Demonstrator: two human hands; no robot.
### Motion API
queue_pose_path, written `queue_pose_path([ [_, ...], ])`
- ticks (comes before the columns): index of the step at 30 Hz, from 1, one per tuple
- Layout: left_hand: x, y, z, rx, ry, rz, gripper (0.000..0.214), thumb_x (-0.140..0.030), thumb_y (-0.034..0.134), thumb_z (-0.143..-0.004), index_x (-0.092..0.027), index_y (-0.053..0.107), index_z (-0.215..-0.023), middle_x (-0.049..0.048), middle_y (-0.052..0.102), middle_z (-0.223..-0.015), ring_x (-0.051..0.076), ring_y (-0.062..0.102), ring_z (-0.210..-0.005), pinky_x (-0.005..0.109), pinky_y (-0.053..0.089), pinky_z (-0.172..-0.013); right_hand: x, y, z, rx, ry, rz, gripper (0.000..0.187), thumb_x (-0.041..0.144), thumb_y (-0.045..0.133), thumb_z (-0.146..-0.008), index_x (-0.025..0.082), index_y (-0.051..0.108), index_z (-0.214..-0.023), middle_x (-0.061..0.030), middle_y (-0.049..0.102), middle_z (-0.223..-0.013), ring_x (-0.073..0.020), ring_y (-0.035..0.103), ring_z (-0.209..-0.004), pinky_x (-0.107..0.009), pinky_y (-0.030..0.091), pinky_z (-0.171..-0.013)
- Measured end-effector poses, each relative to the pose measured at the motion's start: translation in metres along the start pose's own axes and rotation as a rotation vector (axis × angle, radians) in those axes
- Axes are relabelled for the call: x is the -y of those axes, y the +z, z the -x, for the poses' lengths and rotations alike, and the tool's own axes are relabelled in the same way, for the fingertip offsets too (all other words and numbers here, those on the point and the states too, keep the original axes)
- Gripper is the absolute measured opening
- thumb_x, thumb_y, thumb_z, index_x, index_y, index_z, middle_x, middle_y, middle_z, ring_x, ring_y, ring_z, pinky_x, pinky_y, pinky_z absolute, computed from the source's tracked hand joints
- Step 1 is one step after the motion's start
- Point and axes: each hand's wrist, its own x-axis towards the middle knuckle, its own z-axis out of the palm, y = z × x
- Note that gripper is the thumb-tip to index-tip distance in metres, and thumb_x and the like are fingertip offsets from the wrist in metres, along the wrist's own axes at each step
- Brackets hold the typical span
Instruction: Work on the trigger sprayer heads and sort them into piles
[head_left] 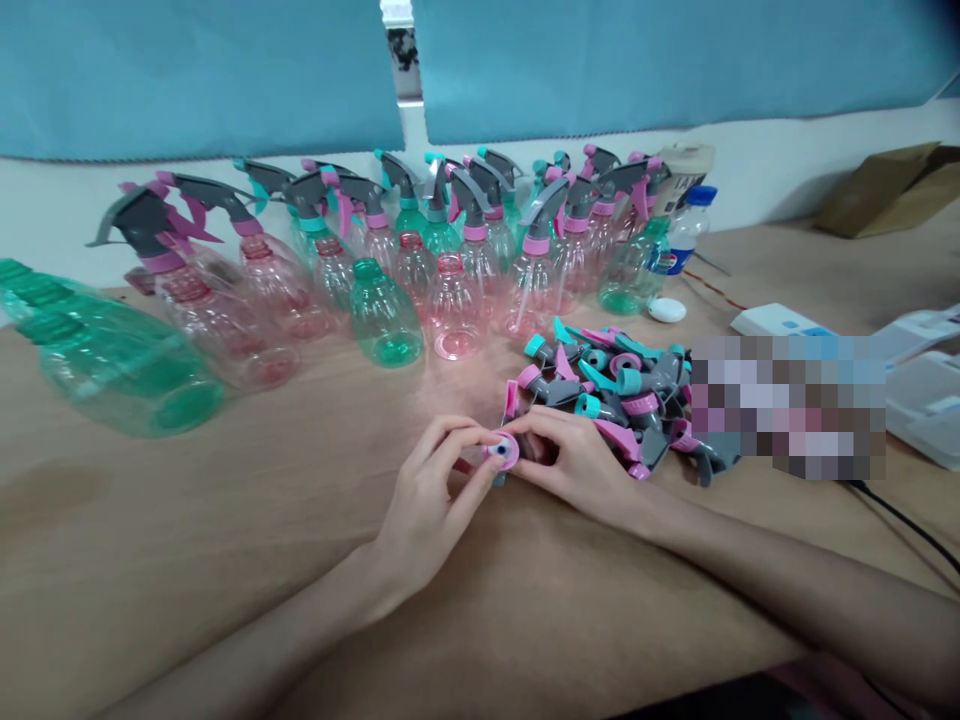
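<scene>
Between both hands is a trigger spray head [511,452], its pink collar turned up so the open end faces me. My left hand [431,495] pinches at the collar's opening with thumb and index finger; whether a small part sits between those fingertips I cannot tell. My right hand [574,458] is closed around the other side of the same spray head, hiding much of its body. Just beyond the right hand lies a pile of loose spray heads [646,405] in grey with pink or teal parts.
Spray bottles [474,250] with heads on stand along the wall. In front are headless bottles, such as a green one [386,320] and a pink one [456,315]. Green bottles [127,365] lie at left. A Pepsi bottle [682,240], white oval object [667,310] and cable [907,522] are rightward.
</scene>
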Motion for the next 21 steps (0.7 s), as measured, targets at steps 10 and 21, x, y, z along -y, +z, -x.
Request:
queue_pose_path([
  [10,0.0049,-0.0013,-0.0013,0.05,0.125,-0.096,0.011,-0.011,0.044,-0.088,-0.019,0.051,-0.09,0.0044,0.05,-0.095,0.016,0.054,-0.082,0.03,0.052,-0.069,0.0009,-0.0002,0.0005,0.053,-0.048,0.044,0.016,0.029,0.061,-0.086,0.019,0.067,-0.097,0.0012,0.057,-0.07,-0.0115,0.051,-0.062,-0.024,0.041,-0.057],
  [21,0.0097,-0.0027,-0.006,0.081,0.18,-0.129,0.016,-0.003,0.038,-0.079,-0.018,0.044,-0.08,0.0033,0.045,-0.089,0.016,0.048,-0.082,0.031,0.044,-0.073,-0.0049,0.0022,0.0028,0.113,-0.085,0.053,0.022,0.032,0.062,-0.086,0.019,0.066,-0.104,-0.0006,0.058,-0.079,-0.0117,0.053,-0.064,-0.025,0.044,-0.06],
])
